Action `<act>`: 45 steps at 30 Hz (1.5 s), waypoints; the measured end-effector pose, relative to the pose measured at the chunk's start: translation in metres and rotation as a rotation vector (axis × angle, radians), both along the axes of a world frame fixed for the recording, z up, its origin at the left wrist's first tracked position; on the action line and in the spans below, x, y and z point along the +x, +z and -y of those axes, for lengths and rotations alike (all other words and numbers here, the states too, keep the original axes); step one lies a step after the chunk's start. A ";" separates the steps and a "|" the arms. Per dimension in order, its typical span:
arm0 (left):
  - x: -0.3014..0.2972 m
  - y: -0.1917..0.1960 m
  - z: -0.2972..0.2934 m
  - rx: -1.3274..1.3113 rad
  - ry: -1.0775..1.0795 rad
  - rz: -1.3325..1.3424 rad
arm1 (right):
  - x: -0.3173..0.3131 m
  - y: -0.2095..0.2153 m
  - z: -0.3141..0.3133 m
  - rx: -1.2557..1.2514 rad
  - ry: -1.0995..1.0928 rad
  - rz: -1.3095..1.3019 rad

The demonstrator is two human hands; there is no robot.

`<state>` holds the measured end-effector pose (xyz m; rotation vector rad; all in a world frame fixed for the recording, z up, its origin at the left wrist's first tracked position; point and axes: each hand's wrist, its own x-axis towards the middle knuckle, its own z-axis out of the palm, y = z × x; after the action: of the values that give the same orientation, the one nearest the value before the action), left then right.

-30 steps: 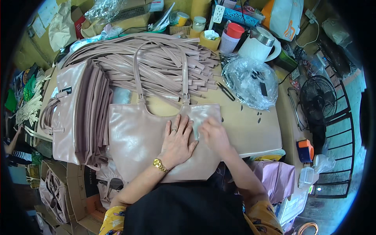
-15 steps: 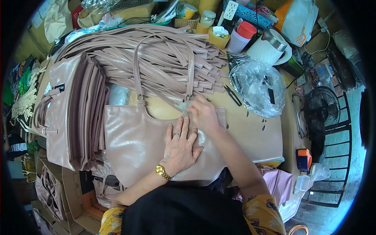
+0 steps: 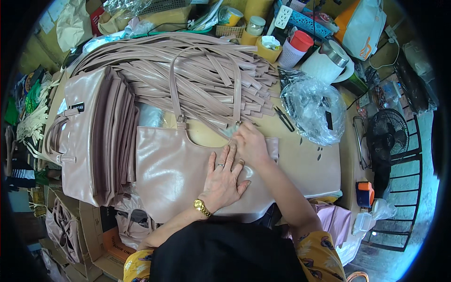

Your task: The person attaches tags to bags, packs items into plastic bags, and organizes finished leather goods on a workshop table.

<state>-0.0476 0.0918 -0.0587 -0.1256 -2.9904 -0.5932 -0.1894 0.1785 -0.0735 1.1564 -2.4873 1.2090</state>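
Nearest of all was the black garment (image 3: 221, 254) at the lower edge, with a yellow patterned sleeve (image 3: 312, 251) on either side of it. A gold watch (image 3: 199, 206) circled the left wrist. The left hand (image 3: 221, 184) lay palm down and flat on the pink handbag (image 3: 174, 174), fingers stretched out and slightly apart, gripping nothing; one finger wore a ring. The handbag itself lay flat on the desk (image 3: 310, 164), in front of the person, its curved opening turned away from the body. The right hand (image 3: 250, 142), just beyond the left fingertips, had its fingers bunched together on a small pale scrap (image 3: 229, 130) at the foot of the bag's right handle; what the scrap was made of was hard to tell.

To the left, a stack of similar pink bags (image 3: 101, 127) leaned together. The handbag's two uprights of handle reached over a heap of loose pink straps (image 3: 141, 70). Right of these lay black snips (image 3: 284, 119), near a crumpled clear plastic bag (image 3: 312, 110). Farther back stood a red-topped cup (image 3: 291, 57) beside a white kettle (image 3: 324, 63), and behind them a blue basket (image 3: 307, 21).
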 end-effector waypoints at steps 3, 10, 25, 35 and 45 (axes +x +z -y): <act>0.000 -0.003 -0.001 0.004 0.017 -0.046 | 0.011 -0.006 -0.017 0.050 -0.045 0.073; -0.003 0.001 0.000 -0.037 0.006 0.025 | -0.007 -0.003 0.019 0.049 -0.074 -0.031; 0.044 0.001 0.102 -0.106 0.419 0.005 | 0.039 -0.015 0.081 0.125 0.358 0.008; 0.044 0.003 0.109 -0.025 0.412 0.059 | 0.036 -0.004 0.130 0.086 0.268 0.128; 0.042 -0.002 0.111 -0.008 0.417 0.025 | 0.037 -0.010 0.133 0.066 0.196 0.083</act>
<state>-0.0058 -0.0187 -0.0610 0.4954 -2.9080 -0.5327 -0.1520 0.0455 -0.0833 1.4238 -2.5406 1.2540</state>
